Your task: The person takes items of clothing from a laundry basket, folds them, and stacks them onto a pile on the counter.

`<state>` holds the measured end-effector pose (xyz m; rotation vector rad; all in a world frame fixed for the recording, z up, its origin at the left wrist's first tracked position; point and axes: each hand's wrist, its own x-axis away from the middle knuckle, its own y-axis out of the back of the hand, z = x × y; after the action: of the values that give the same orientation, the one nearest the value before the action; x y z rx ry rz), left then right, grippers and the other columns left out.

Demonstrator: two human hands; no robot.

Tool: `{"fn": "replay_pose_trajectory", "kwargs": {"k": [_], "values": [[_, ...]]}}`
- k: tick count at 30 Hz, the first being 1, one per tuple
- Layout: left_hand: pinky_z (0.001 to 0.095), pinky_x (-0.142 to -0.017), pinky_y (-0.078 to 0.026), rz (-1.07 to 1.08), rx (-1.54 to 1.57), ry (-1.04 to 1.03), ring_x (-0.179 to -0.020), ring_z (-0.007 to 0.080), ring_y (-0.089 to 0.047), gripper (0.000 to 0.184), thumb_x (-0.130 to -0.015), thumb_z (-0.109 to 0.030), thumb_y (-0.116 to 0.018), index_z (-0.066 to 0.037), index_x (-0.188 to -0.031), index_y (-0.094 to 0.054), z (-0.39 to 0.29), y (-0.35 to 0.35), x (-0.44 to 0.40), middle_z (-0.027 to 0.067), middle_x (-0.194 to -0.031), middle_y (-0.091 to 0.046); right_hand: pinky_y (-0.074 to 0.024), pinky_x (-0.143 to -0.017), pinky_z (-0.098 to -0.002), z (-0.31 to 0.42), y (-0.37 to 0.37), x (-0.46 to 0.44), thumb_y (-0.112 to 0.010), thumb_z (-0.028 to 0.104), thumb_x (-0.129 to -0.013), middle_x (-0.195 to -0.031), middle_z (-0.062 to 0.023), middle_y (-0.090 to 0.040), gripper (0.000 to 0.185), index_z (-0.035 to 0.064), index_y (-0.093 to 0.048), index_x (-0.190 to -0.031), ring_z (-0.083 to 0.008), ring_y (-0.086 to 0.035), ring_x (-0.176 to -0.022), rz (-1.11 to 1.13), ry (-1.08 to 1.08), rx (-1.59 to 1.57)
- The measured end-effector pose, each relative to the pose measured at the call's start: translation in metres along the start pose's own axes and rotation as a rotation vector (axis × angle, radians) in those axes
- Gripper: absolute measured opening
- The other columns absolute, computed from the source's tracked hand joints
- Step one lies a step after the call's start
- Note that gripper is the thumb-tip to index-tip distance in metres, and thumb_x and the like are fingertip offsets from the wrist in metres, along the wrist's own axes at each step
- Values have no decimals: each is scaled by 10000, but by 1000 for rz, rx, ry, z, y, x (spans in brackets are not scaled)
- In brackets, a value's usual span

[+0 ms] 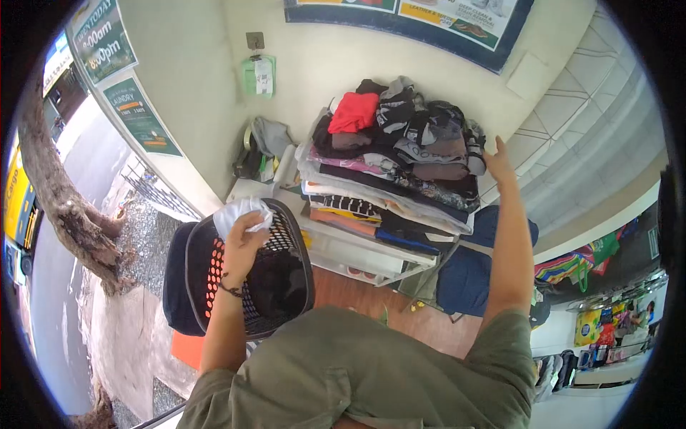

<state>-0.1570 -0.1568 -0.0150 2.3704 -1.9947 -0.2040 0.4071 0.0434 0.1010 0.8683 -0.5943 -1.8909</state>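
Note:
A crumpled white, thin piece of cloth or plastic (pixel 243 214) is gripped in my left hand (pixel 245 239), above the rim of a black laundry basket (pixel 307 275). I cannot make out which material it is. My right hand (pixel 500 166) has its fingers stretched out at the right side of a stack of folded clothes (pixel 386 189); whether it touches them I cannot tell. Rolled socks (pixel 421 150) and a red folded cloth (pixel 354 112) lie on top of the stack.
The stack stands on a white shelf unit (pixel 343 261) against the wall. A dark blue bundle (pixel 464 275) sits below right. A grey cloth (pixel 271 137) and small items lie at the back left. A tree trunk (pixel 64 193) and street are outside left.

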Motion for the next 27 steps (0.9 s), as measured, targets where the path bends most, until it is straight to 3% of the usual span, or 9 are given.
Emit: {"fn": "replay_pose_trajectory", "kwargs": {"k": [2,7,11,15,18,19,21,25,27], "values": [[237,-705,-504,-37,-51,67,-866,128,-639,405,-878,-50,-585,-60,-1279,-531,16,21,12,67,-1170,-612,-333,-1085,-364,20,17,-6,-629,370,-851,-1374,-251,-486,744,-51,-376,-1410,-321,-449,-1309,113,-4,-144],[214,-654,-487,-142,-85,185,-841,109,-633,350,-914,-116,-573,-78,-1262,-558,43,40,32,62,-1136,-623,-358,-1046,-328,-48,-94,-23,-536,290,-883,-1344,-226,-528,638,24,-380,-1441,-281,-495,-1263,-20,373,246],[206,-635,-492,-143,-13,244,-792,106,-642,322,-926,-166,-598,-76,-1233,-575,70,28,37,50,-1089,-643,-421,-951,-332,-15,-79,7,-499,217,-879,-1257,-196,-594,568,46,-437,-1417,-258,-571,-1134,16,-153,-433],[206,-632,-494,-65,2,282,-771,101,-647,322,-925,-202,-622,-90,-1223,-580,89,11,42,26,-1048,-656,-475,-807,-333,13,-42,17,-491,95,-834,-1074,-123,-646,499,32,-537,-1327,-222,-601,-932,-43,-334,-472],[214,-638,-490,-34,-5,276,-775,98,-643,329,-926,-221,-629,-94,-1226,-580,91,4,44,16,-1043,-653,-502,-757,-328,7,-16,-15,-428,19,-826,-1054,-94,-630,457,21,-581,-1257,-217,-604,-859,-365,-212,-871],[216,-641,-488,-40,-7,274,-777,99,-641,331,-926,-221,-629,-95,-1228,-580,92,5,46,15,-1047,-651,-506,-755,-315,50,14,-2,-410,-17,-824,-1031,-103,-624,484,19,-544,-1287,-229,-609,-848,-406,-123,-674],[224,-663,-482,-52,7,279,-791,99,-633,342,-924,-230,-633,-98,-1236,-583,94,9,49,15,-1053,-648,-510,-742,-315,134,37,25,-421,-54,-833,-955,-153,-622,489,42,-545,-1296,-242,-618,-844,-431,159,-966],[229,-672,-472,-40,1,266,-804,100,-627,344,-925,-223,-623,-97,-1243,-582,101,15,49,21,-1040,-651,-499,-837,-404,198,31,0,-545,112,-786,-1159,-225,-614,543,140,-541,-1328,-358,-624,-990,-660,472,25],[226,-668,-469,-40,11,284,-802,98,-626,347,-926,-219,-620,-92,-1246,-578,107,19,47,20,-1041,-649,-431,-958,-445,181,-21,-37,-540,268,-840,-1304,-164,-559,490,189,-539,-1323,-402,-546,-1139,-491,613,178]]}}
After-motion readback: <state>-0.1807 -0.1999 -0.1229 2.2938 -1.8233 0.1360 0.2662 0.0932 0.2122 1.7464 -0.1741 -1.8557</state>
